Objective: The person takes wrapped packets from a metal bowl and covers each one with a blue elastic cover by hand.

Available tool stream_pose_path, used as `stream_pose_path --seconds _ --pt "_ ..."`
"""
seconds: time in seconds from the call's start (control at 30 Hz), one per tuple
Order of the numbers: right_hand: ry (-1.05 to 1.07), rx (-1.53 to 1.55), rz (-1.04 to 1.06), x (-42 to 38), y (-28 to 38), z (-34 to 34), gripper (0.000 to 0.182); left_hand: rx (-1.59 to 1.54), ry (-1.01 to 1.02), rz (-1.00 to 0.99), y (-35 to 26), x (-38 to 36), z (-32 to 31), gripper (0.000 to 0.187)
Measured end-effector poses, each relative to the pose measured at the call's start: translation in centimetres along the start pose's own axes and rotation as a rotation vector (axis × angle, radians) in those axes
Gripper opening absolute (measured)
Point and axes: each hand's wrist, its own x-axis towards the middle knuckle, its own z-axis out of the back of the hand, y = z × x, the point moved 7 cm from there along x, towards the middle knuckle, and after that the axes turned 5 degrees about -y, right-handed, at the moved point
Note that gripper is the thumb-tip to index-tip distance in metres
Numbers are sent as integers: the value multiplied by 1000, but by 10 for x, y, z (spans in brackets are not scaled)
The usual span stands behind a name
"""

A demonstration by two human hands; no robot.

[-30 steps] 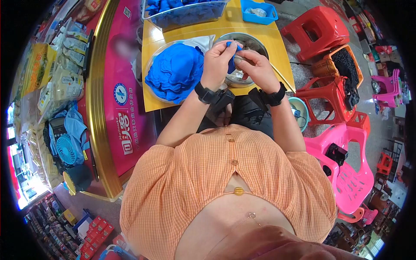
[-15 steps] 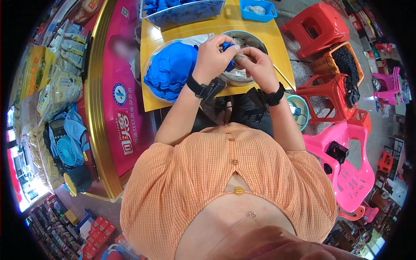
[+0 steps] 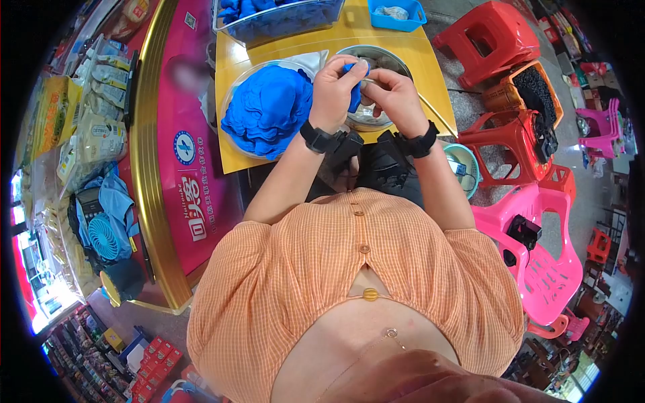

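My left hand (image 3: pixel 336 87) is closed on a piece of blue cloth (image 3: pixel 356 101), which hangs below its fingers. Beside it, my right hand (image 3: pixel 393 97) has its thumb and fingers pinched together near the cloth; what they hold is too small to make out. Both hands are above a round metal bowl (image 3: pixel 371 125) with greyish contents, partly hidden by them. Left of my left hand, a heap of blue cloth pieces (image 3: pixel 269 107) lies on a round tray with a white sheet (image 3: pixel 312 62) at its edge.
On the yellow table (image 3: pixel 236 161) a clear bin (image 3: pixel 289 28) of blue cloth stands at the back left, a small blue basket (image 3: pixel 398 20) at the back right. Red stools (image 3: pixel 494 40) and a pink chair (image 3: pixel 551 282) are on the right, a pink counter (image 3: pixel 195 134) on the left.
My left hand has turned more upright, and more of the blue cloth now hangs between the hands. My right hand has shifted slightly, its fingers drawn a little away from the cloth.
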Motion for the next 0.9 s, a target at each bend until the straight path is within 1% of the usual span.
stream_pose_path --seconds 0.03,0.07,0.1,0.13,0.17,0.2,0.23,0.27,0.3,0.33,0.37,0.4,0.43,0.47,0.5,0.53,0.57,0.6,0.63,0.67,0.7,0.73,0.9 --pt "-2 0 1 1 0 -1 19 -44 -7 45 3 -1 0 15" --pt "-76 -79 -18 3 -3 2 18 -45 -6 44 5 0 -1 15" --pt "-148 -158 -38 4 -5 7 18 -8 -18 -2 4 2 0 14" --pt "-146 -158 -38 4 -8 5 18 29 -30 -47 2 2 1 14" --pt "-163 -113 12 5 -8 5 16 31 -31 -48 2 2 3 14" --pt "-182 -67 61 5 -5 5 14 28 -18 -7 -1 1 1 17" --pt "-183 -66 60 4 -4 5 14 24 -3 35 -3 0 -2 20" --pt "-167 -30 15 4 -4 6 14 24 -2 36 -7 1 -1 20" --pt "-151 6 -29 3 -5 7 13 273 25 -94 -19 1 -1 23" --pt "-151 6 -29 2 -4 10 13 522 52 -225 -31 1 -3 27" --pt "-100 52 -56 2 -5 9 17 522 51 -225 -38 3 -1 27" --pt "-48 97 -83 1 -6 6 21 689 84 -200 -42 5 -2 29" --pt "-47 97 -83 1 -8 7 21 856 118 -174 -41 6 -2 32" --pt "5 234 -20 0 -7 4 28 856 117 -173 -41 7 -1 32" --pt "57 370 42 -1 -2 1 35 777 116 -163 -40 8 0 26" --pt "59 372 41 -2 -1 -1 35 698 115 -153 -40 9 2 19" --pt "67 459 70 -4 5 -3 37 701 113 -153 -38 11 3 19" --pt "73 547 100 -5 9 -4 40 450 100 -54 -32 12 5 16" --pt "72 549 99 -4 5 -3 40 197 87 45 -26 13 6 14" --pt "107 452 109 -3 -1 -2 39 109 69 68 -25 11 6 12" --pt "142 354 119 -2 -5 -3 38 111 71 72 -21 11 5 12" --pt "126 288 133 -2 -9 -2 31 53 68 91 -15 10 5 12" --pt "52 330 102 -3 -15 2 23 -86 46 101 -6 3 -6 12"
